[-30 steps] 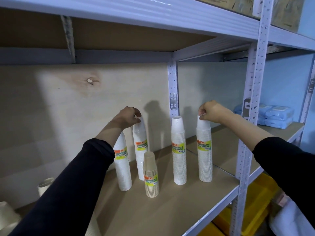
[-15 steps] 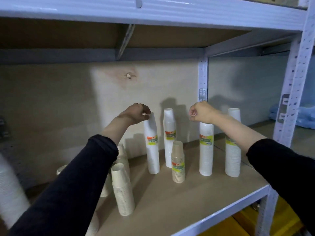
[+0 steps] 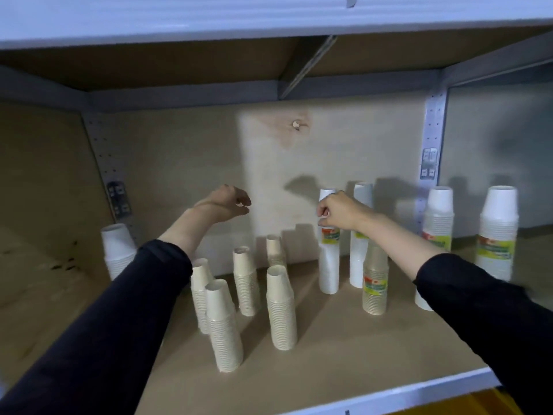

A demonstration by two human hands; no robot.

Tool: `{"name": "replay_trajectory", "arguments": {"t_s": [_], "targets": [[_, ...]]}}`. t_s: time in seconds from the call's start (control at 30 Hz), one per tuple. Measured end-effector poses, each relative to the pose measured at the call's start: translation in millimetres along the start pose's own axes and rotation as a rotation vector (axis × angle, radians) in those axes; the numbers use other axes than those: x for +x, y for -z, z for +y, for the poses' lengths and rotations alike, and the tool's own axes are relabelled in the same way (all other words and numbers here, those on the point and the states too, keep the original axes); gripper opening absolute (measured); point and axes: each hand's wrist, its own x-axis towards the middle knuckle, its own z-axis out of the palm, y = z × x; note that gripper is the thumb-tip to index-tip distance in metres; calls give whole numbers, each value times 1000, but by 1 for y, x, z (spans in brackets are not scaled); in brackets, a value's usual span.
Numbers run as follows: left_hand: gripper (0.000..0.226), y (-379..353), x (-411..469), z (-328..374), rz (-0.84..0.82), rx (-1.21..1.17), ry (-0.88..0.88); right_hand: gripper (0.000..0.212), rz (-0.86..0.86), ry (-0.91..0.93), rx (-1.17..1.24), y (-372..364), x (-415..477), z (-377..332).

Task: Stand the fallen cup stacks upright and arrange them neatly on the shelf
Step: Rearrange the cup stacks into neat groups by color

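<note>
— White paper, that tall stack under the right hand; the fingers are pinched on it just below its top cup, and it stands upright, long axis straight up and down from the fingertips to the shelf board.

— And the left hand?

— Raised and empty, fingers loosely curled and apart, touching nothing; it hangs above and behind the cream stacks, which all stand upright below its fingertips; I see five of them in a loose cluster, not in a line.

— So which hand is nearer the next job?

— My guess is the left; the cream cluster lies straight down from those fingers, while the right is occupied; nothing in the cluster looks fallen, so what is left there seems to be straightening rows.

— What crowds the right-hand fingers?

— A second tall white stack just to their right, close beside the gripped one; a short clear stack nearer the viewer and lower, partly in front of both; further right, well apart, two wider white stacks, one partly behind the forearm.

— Risk?

— Tall and narrow, held near the top; a sideways nudge could tip it into its neighbour; I would judge a straight slide safest.

— Anything far left?

— One squat white stack by the corner, well away from either hand.
</note>
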Motion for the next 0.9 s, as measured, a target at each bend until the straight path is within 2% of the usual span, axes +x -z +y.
{"name": "replay_trajectory", "arguments": {"t_s": [0.63, 0.9], "targets": [[27, -35, -12, -25, -155, -57, 71, 27, -141, -6, 46, -80, 49, -50], [40, -64, -4, -40, -225, -36, 114, 35, -202, -28, -19, -119, 76, -59]]}}
